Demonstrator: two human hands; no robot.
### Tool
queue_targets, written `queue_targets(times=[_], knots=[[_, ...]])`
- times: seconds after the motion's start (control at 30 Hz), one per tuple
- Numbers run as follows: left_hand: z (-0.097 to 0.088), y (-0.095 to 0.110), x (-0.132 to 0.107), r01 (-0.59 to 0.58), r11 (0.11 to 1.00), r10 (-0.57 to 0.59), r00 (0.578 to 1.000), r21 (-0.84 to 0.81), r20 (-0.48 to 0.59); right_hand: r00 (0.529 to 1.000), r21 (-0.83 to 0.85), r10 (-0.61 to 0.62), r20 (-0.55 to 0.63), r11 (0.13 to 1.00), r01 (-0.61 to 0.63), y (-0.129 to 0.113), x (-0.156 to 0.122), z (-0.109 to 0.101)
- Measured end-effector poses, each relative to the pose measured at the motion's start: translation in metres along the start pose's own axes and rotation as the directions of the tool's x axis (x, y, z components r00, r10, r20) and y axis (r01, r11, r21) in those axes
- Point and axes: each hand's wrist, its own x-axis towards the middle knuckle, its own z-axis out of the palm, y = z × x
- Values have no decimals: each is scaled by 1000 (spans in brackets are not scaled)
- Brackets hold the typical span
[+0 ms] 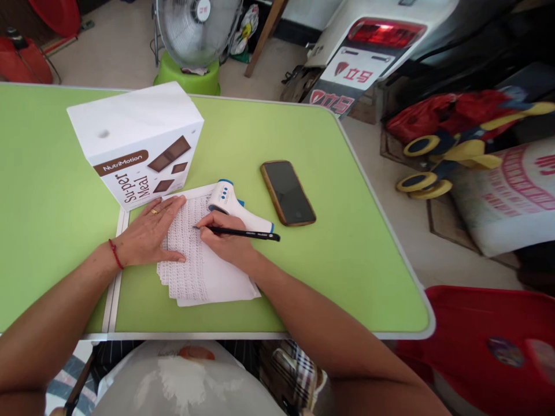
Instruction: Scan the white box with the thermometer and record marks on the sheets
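Several sheets of paper [221,283] lie in a loose stack on the green table, the left part of the top sheet filled with rows of handwriting. My left hand [150,234] rests flat on the stack's left side, fingers spread. A black pen [247,233] is pinched in my right hand [225,237], its tip touching the written part of the page. Just beyond that hand, a white and blue infrared thermometer [238,211] lies across the paper's upper right edge. Part of the writing is hidden beneath both hands.
A white NutriMotion box [145,144] stands behind my left hand. To the right lies a phone [288,192] in a brown case. Past the table [355,277] are a fan [197,29], a white scooter [368,52], a sack [511,196] and a red chair [489,341].
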Motion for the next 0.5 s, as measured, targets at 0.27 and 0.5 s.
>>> queue_targets(times=[0.27,0.5], knots=[[0,0,0,-8,1000,7,1000,-19,-8,1000,-27,-14,19,1000,14,1,-1,0],[0,0,0,-13,1000,13,1000,6,-18,1000,-36,0,-5,999,-1,1,0,-1]])
